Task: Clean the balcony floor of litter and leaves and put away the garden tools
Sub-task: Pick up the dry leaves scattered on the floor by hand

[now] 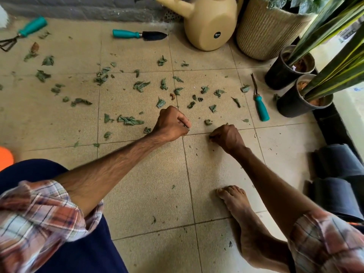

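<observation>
At the far left edge, well left of the beige plastic watering can (208, 22) and much nearer the person, part of a rounded orange object (5, 157) shows. The teal-handled metal hand rake (29, 29) lies on the beige tiled floor (147, 194) far left of the can. Its long axis is slanted, with the handle toward the wall and the tines pointing down-left. The teal-handled, black-bladed trowel (137, 34) lies just left of the can, lengthwise across the view, its blade tip pointing at the can. Crumpled dry green leaves (131, 120) litter the tiles in front of the can, from below the rake rightward.

The left hand (173, 124) is in front of the can, its grip closed in a tight fist with a sliver of leaf caught between thumb and forefinger. Loose leaves lie just left of that grip and beyond it, one beside the wrist. The right hand (226, 135), in front of the can and slightly right of it, has its grip curled down at the floor, fingertips pinching a leaf scrap. Another leaf lies just beyond them.

A slim teal-handled weeder (261, 107) lies right of the can and nearer the person. Its long axis runs almost straight away from the person, handle near, metal tip toward the wall. A ribbed cream planter (262, 32) stands just right of the can. Two black plastic pots (281, 75) with sword-shaped leaves stand further right.
</observation>
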